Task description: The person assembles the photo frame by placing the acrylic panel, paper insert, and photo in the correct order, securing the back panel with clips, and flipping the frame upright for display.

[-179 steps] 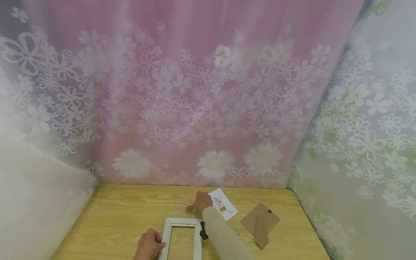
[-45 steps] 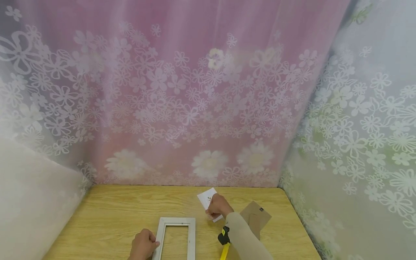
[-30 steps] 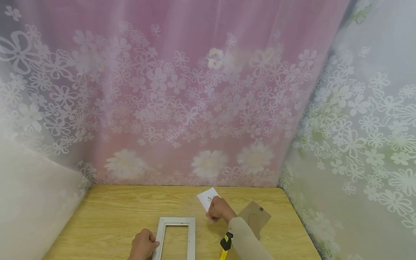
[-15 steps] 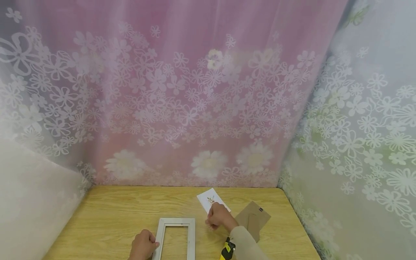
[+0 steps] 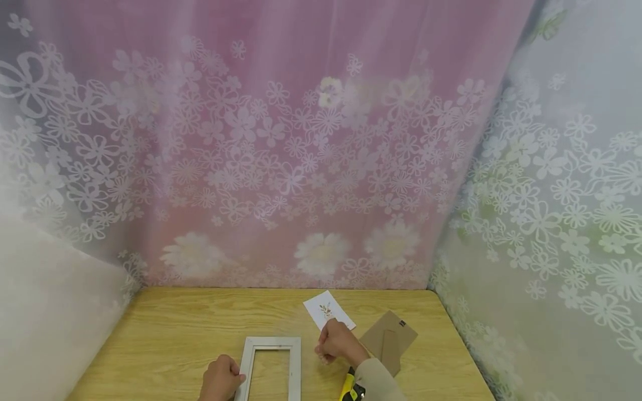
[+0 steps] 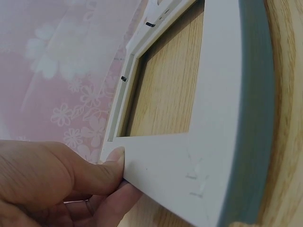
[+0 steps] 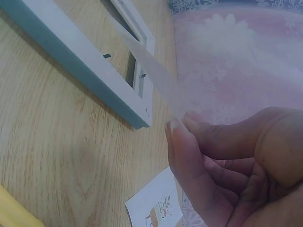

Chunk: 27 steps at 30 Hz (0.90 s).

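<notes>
A white picture frame (image 5: 273, 342) lies flat on the wooden table (image 5: 175, 328), its opening showing bare wood. My left hand (image 5: 220, 380) grips the frame's left rail, thumb on top (image 6: 116, 158) of the frame (image 6: 189, 156). To the right of the frame, my right hand (image 5: 338, 345) pinches a thin clear sheet (image 7: 151, 75) between thumb and fingers (image 7: 182, 142); the sheet slants toward the frame (image 7: 80, 71). A small white card (image 5: 326, 309) with a plant drawing lies just beyond that hand and shows again as the card (image 7: 154, 208) in the right wrist view.
A brown cardboard backing with a stand flap (image 5: 388, 337) lies to the right of the right hand. A yellow and black device (image 5: 351, 387) sits at the right wrist. Flowered curtains (image 5: 321, 167) wall in the table at the back and on both sides.
My right hand has drawn back from the white card toward me with the clear sheet pinched in it, uncovering the card. The left hand has stayed on the frame.
</notes>
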Tool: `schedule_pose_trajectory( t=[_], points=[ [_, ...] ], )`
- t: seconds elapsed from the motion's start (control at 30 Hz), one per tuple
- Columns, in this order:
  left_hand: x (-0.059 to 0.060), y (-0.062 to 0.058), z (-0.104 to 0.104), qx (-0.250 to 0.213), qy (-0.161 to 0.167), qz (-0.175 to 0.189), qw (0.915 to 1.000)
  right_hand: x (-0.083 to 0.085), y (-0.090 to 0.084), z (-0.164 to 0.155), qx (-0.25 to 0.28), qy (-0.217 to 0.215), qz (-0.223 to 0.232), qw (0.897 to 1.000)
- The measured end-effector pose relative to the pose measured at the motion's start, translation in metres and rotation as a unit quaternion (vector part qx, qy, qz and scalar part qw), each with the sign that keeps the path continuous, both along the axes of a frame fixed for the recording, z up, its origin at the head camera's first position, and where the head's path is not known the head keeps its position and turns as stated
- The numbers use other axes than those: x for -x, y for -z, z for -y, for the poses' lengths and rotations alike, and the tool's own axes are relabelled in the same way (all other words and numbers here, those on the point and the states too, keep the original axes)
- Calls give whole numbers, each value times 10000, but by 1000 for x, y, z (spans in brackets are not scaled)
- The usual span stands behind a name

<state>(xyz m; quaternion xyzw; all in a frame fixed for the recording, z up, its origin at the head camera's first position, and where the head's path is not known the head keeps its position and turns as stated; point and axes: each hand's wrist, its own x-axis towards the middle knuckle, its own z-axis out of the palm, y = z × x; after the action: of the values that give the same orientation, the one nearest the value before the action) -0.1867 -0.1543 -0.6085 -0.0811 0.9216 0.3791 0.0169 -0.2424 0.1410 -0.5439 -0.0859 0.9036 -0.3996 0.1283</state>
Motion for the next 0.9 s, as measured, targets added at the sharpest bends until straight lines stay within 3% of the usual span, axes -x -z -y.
schedule_pose_trajectory(
  t=[0.3, 0.43, 0.67, 0.9],
  points=[
    [0, -1, -1, -38, -32, 124, 9999, -8, 7, -1, -141, -17, 42, 9999],
    [0, -3, -1, -59, -77, 238, 9997, -14, 11, -2, 121, 51, 226, 9997],
    [-2, -2, 0, -18, -11, -5, 10000, -23, 18, -1, 254, -2, 3, 9997],
    [-2, -2, -1, -5, 38, -103, 9999, -31, 21, 4, 601, 32, 198, 9980]
  ],
)
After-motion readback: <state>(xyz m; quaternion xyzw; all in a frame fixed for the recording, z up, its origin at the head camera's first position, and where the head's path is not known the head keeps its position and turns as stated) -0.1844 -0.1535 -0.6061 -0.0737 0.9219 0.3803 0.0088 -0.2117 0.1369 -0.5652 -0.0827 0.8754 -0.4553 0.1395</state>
